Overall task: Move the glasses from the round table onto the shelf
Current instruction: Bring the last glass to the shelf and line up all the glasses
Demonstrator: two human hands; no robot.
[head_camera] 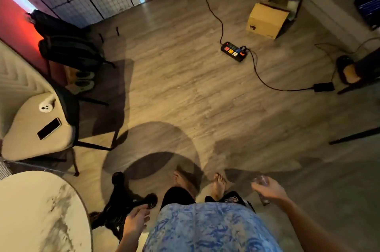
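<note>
1. We grip a glass [261,180] in our right hand [270,190], out over the floor [185,97] and well apart from the round table [37,210]. Blur hides whether it holds anything.
2. Our left hand [135,221] hangs with relaxed fingers, holding nothing.
3. A phone [49,128] lies on a chair [24,145] beyond the table.
4. A power strip [234,51] and a cardboard box [266,20] sit on the wood floor.

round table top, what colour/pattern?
The round tabletop is off-white with grey marble veining; head view.
</note>
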